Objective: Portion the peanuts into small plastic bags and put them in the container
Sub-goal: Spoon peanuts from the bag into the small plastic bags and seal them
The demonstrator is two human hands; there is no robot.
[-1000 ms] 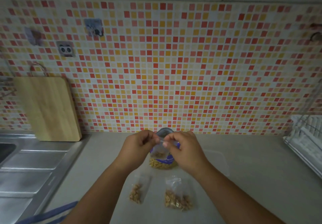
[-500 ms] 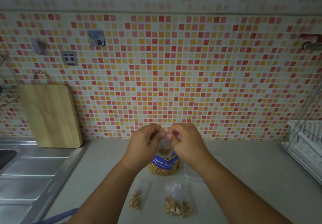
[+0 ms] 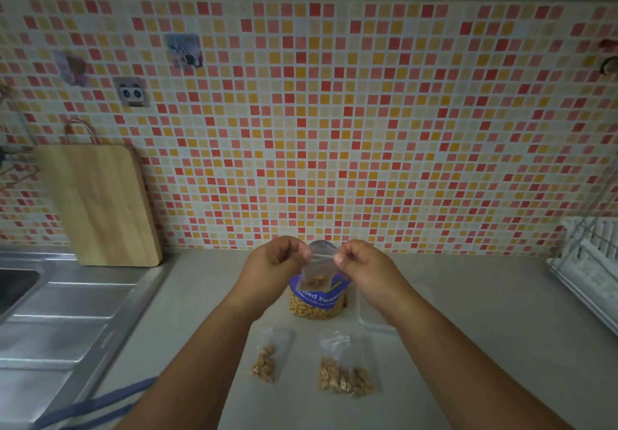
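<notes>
A cutting board point(image 3: 100, 205) is leaned against the tiled wall. A small bag point(image 3: 317, 271) holding a few peanuts is pinched at its top corners by the left hand point(image 3: 272, 267) and the right hand point(image 3: 363, 267) — held above the peanut jar point(image 3: 317, 302). Two filled bags point(image 3: 344, 367) are laid on the counter point(image 3: 485, 329) nearer the person — the container point(image 3: 374, 316) sits beneath the right forearm.

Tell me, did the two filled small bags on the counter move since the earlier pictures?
No. Both small bags lie in front of the peanut jar, spaced the same; only the camera shifted.
</notes>
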